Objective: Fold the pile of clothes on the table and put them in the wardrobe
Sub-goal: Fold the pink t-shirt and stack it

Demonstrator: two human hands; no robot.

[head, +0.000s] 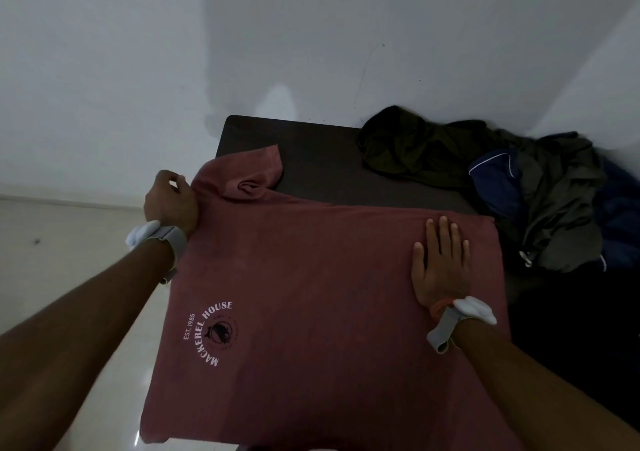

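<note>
One red shirt spread on one dark table; left hand, fingers clenched on its edge; right hand, fingers flat, pressing it; one pile of dark clothes beside.

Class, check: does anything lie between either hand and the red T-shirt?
Nothing visible does. The left hand grips the red T-shirt at its shoulder edge, and the right hand lies flat on it.
</note>
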